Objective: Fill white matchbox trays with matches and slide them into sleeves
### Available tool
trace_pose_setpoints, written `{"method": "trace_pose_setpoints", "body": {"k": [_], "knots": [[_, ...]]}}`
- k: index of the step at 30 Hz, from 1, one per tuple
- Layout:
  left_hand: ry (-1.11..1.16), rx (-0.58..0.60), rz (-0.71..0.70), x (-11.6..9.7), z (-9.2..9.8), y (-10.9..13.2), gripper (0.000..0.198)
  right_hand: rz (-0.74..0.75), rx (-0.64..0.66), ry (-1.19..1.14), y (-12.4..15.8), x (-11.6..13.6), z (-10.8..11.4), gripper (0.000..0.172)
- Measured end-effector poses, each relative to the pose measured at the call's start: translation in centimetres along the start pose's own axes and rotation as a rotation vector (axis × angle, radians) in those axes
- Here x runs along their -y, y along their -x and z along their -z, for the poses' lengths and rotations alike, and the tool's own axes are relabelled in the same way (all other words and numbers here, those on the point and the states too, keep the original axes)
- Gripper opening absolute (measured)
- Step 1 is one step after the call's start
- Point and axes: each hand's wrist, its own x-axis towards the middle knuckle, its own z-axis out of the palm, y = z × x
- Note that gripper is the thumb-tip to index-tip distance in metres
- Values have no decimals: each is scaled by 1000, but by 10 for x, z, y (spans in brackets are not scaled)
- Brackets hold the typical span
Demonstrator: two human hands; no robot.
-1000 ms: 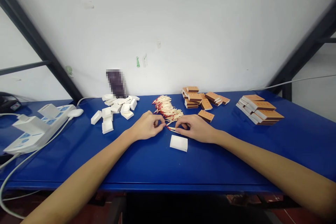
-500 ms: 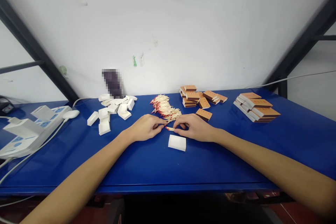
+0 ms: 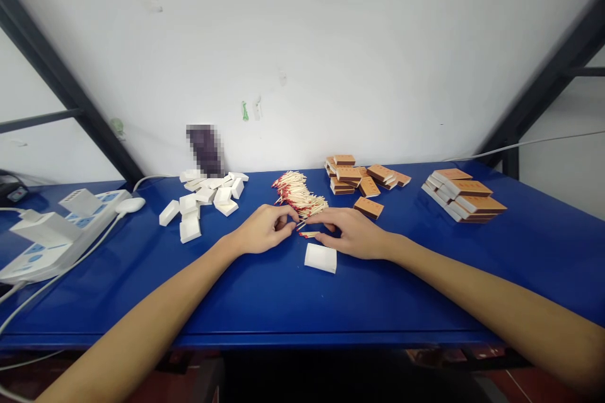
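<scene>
My left hand is at the near edge of a heap of red-tipped matches, thumb and index finger closed on the end of a match. Across from it, my right hand reaches in from the right. Its index finger stretches to the loose matches by the left fingertips, and its thumb is lower and apart, beside a small row of matches. Just below that row lies a white matchbox tray, open side up, touched by neither hand. The curled fingers of both hands are partly hidden.
Several white trays lie piled at the left. Brown matchboxes are scattered behind my right hand, with a neat stack of matchboxes farther right. A power strip with plugs and cables occupies the left side of the blue table.
My right index finger has stretched leftward toward the left fingertips, opening away from the thumb. The small row of matches shows more fully. The whole view has shifted slightly.
</scene>
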Motion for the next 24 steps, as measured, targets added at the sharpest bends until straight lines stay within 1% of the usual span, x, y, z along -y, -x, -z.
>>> {"method": "trace_pose_setpoints", "body": {"k": [4, 7, 10, 15, 18, 20, 22, 24], "knots": [[15, 4, 28, -3, 2, -1, 14, 47, 18, 28, 0, 1, 0, 32], [-33, 15, 58, -8, 5, -1, 20, 53, 27, 10, 0, 2, 1, 29], [-86, 55, 69, -12, 9, -1, 25, 32, 24, 12, 0, 1, 1, 27], [-132, 100, 30, -12, 11, -2, 26, 49, 34, 20, 1, 2, 1, 32], [-114, 84, 1, -9, 8, -2, 32, 58, 45, -2, 0, 2, 2, 28], [-120, 52, -32, -8, 5, -3, 33, 48, 34, -18, 0, 2, 2, 26], [-132, 33, -54, -8, 3, -3, 31, 25, 12, -24, 0, 0, 1, 24], [-119, 47, -37, -9, 3, -3, 23, 9, -5, -14, 0, -1, 0, 22]]}}
